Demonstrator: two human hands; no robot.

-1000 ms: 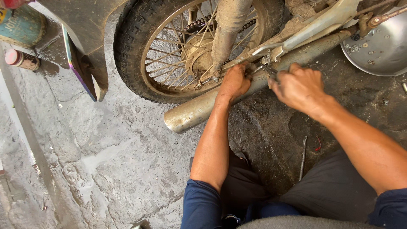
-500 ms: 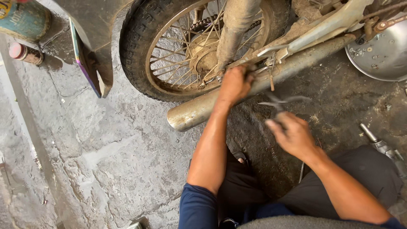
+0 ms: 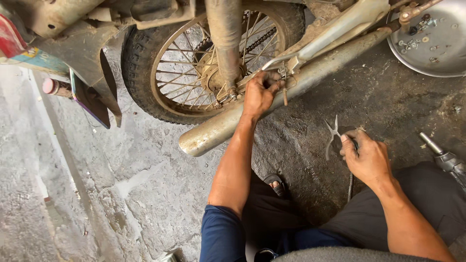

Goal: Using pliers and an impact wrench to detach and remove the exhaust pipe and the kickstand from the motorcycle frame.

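Note:
A motorcycle's rear wheel [image 3: 160,73] with spokes and a dirty exhaust pipe [image 3: 272,102] fill the upper part of the view. My left hand [image 3: 259,92] reaches up and grips a small part at the axle, just above the exhaust pipe. My right hand [image 3: 366,155] is low over the dark floor, closed around the handles of metal pliers [image 3: 332,136], whose open jaws point up and left. My knees and dark trousers sit below.
A round metal pan [image 3: 437,48] holding several small bolts and nuts lies at top right. A tool with a metal shaft [image 3: 444,155] lies at the right edge. A thin rod [image 3: 349,187] lies on the floor. The mudguard [image 3: 92,92] hangs at left over grey concrete.
My right hand has drawn away from the axle, down and to the right, carrying the pliers to near the floor. My left hand stayed at the axle.

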